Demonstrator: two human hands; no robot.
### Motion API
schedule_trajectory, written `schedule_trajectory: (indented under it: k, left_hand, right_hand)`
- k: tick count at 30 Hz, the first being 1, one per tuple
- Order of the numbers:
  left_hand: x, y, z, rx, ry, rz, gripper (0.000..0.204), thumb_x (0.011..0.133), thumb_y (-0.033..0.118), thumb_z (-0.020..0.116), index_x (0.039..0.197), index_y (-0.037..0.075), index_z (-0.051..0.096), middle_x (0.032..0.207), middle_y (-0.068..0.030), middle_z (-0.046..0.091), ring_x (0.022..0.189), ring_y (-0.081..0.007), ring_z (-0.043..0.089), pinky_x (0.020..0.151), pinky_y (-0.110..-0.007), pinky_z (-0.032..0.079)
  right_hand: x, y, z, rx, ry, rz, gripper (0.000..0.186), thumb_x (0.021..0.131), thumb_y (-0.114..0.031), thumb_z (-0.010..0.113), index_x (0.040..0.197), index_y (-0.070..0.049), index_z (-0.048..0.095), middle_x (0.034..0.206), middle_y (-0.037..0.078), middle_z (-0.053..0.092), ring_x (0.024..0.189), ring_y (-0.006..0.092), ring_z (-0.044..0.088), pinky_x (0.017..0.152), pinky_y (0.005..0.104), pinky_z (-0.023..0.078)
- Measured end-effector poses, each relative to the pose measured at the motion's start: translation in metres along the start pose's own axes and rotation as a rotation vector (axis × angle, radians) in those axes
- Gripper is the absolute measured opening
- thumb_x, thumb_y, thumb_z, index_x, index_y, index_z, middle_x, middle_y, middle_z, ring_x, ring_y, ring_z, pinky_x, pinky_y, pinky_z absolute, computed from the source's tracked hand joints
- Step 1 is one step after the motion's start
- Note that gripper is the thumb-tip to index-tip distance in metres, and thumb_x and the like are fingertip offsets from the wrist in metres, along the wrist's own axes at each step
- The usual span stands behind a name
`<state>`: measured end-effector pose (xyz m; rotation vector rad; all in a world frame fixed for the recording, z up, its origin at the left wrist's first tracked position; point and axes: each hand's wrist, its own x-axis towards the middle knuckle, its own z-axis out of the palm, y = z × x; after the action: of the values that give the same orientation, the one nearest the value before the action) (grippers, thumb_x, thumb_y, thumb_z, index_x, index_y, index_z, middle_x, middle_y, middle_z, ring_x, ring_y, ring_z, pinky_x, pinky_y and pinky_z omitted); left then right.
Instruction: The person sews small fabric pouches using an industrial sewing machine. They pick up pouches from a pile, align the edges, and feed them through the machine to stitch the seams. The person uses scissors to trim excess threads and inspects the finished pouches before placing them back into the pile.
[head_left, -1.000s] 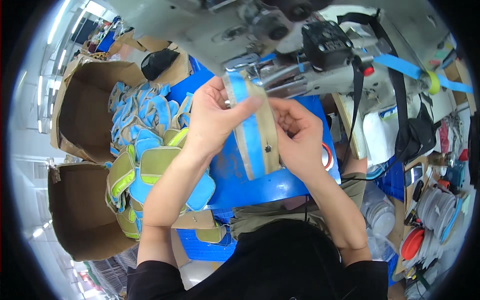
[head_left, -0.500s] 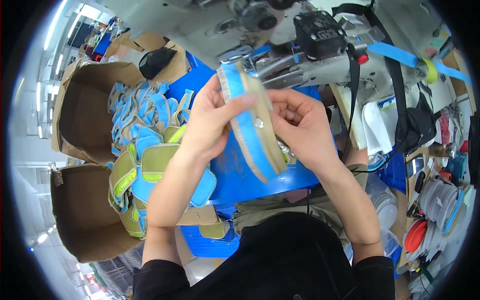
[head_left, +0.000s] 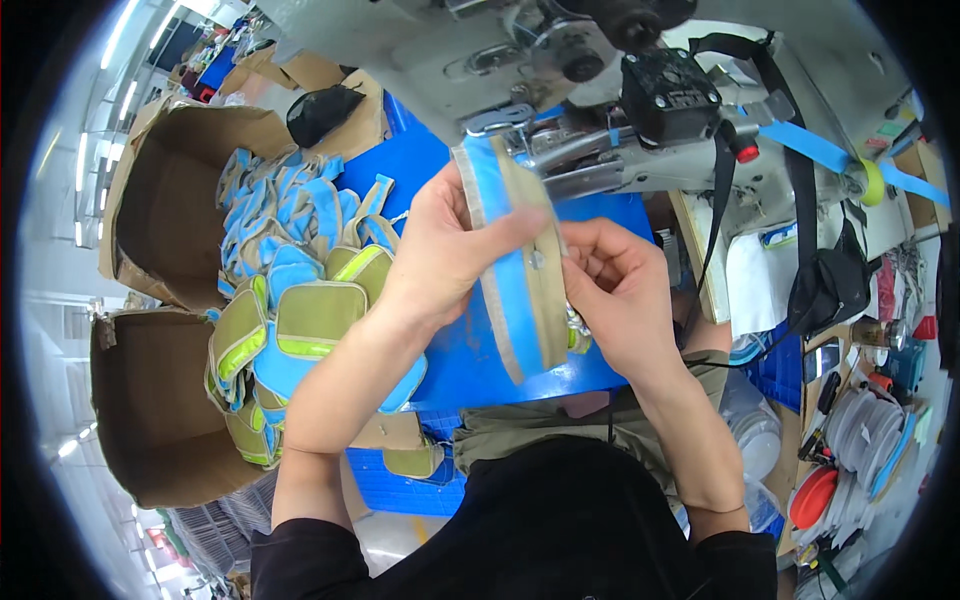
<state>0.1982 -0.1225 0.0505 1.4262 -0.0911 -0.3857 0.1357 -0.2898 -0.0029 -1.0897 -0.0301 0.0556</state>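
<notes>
The fingers of the left hand [head_left: 445, 250] are closed on a blue-and-tan fabric band [head_left: 515, 300], thumb laid across its face, and here's the right hand [head_left: 625, 295] at the band's right edge, fingers curled and narrow; whether they pinch cloth is hidden. The band curves down over the blue worktop [head_left: 465, 345], its lower end above the near edge, its top just beneath the sewing machine [head_left: 580, 150]. Out at the worktop's left edge, green-and-blue pouches [head_left: 320, 315] are piled up, with blue-and-grey straps [head_left: 290, 215] heaped behind them toward the far left corner! Beyond that edge, two open cardboard boxes [head_left: 150, 405] gape, one past the other.
</notes>
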Motion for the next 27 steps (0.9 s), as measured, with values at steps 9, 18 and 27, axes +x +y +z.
schedule_trajectory:
  k: [9,18,27]
  left_hand:
    - [0.015,0.009,-0.002,0.141,0.055,0.024,0.038,0.083,0.005,0.083,0.114,0.003,0.061,0.097,-0.0044,0.071,0.084,-0.0120,0.069,0.075,-0.029,0.057]
    - [-0.006,0.004,0.002,-0.061,-0.002,0.001,0.040,0.088,0.008,0.081,0.122,0.000,0.062,0.110,-0.0072,0.071,0.095,-0.0138,0.069,0.084,-0.033,0.057]
    - [-0.038,0.019,-0.014,-0.304,-0.082,-0.169,0.033,0.099,0.016,0.070,0.128,0.002,0.063,0.114,-0.0091,0.073,0.095,-0.0157,0.073,0.085,-0.032,0.061]
  right_hand:
    - [0.003,-0.004,0.000,-0.021,-0.009,-0.009,0.021,0.097,0.001,0.066,0.117,0.004,0.068,0.091,0.001,0.071,0.078,0.0012,0.064,0.067,0.0171,0.050]
    - [0.003,-0.015,-0.003,-0.057,-0.038,-0.024,0.027,0.095,0.001,0.067,0.122,0.004,0.067,0.091,0.000,0.070,0.076,0.0012,0.063,0.065,0.0177,0.048]
    - [-0.008,-0.021,-0.012,-0.406,-0.025,-0.207,0.038,0.088,0.001,0.070,0.125,-0.008,0.068,0.080,-0.003,0.056,0.068,0.0038,0.051,0.058,0.0228,0.042]
